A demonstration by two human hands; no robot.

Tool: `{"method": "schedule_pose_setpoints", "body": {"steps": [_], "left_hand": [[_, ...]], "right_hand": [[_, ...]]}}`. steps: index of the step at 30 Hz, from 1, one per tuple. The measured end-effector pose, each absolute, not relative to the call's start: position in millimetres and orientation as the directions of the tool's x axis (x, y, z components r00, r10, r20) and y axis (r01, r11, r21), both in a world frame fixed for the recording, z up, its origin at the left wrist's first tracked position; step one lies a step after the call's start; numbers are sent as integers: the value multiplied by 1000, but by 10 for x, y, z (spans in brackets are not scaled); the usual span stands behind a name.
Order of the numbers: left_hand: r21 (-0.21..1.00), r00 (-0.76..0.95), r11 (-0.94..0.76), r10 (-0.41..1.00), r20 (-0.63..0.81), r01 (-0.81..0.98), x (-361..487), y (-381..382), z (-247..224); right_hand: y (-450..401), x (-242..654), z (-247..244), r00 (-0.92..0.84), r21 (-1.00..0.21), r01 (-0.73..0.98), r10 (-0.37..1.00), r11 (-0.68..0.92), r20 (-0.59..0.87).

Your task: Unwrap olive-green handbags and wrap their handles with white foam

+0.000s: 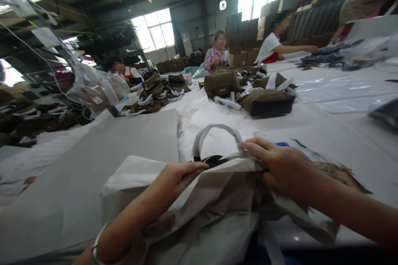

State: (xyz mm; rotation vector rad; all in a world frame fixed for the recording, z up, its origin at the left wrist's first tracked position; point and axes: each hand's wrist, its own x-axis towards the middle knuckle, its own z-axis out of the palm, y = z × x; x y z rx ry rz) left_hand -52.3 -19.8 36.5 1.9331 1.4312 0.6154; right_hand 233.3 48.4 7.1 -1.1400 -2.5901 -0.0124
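In front of me a handbag is mostly covered by a pale wrapping sheet (214, 211), thin and creased. The bag's handle (202, 136), wrapped in white, arches up out of the top, and a dark strip of the bag shows below it. My left hand (183, 174) pinches the sheet's upper edge at the left foot of the handle. At the right, my right hand (280, 165) grips the sheet, its fingertips against the handle's right foot. What lies beneath its palm is hidden.
Olive-brown handbags (267, 101) stand across the white table, with a heap of more bags (161, 89) at the left back. A stack of pale sheets (139, 128) lies at the left. Several co-workers (214, 56) are around the table. Brown pieces with strings (338, 172) lie near my right forearm.
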Motion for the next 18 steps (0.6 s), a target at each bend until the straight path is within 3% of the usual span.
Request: {"method": "schedule_pose_setpoints", "body": {"steps": [3, 6, 8, 12, 13, 15, 18], "left_hand": [[750, 374, -212, 926, -50, 627, -483, -378, 616], [653, 508, -335, 857, -88, 679, -325, -529, 713], [522, 507, -399, 858, -75, 753, -232, -507, 597], [151, 394, -399, 917, 64, 904, -215, -237, 137], [86, 374, -381, 923, 91, 920, -234, -175, 45], [22, 351, -356, 930, 110, 934, -268, -101, -57], [-10, 327, -328, 939, 105, 945, -277, -92, -54]], "right_hand": [[418, 2375, 214, -623, -96, 757, 758, 646, 191], [428, 2391, 352, -623, -105, 773, 780, 626, 66], [500, 2409, 377, -638, -150, 765, 769, 627, -35], [637, 2483, 263, -616, -205, 787, 761, 582, -204], [631, 2509, 230, -596, -185, 802, 784, 569, -174], [542, 2556, 206, -603, -160, 784, 797, 600, 30], [273, 2552, 321, -716, -181, 552, 574, 814, 398]]}}
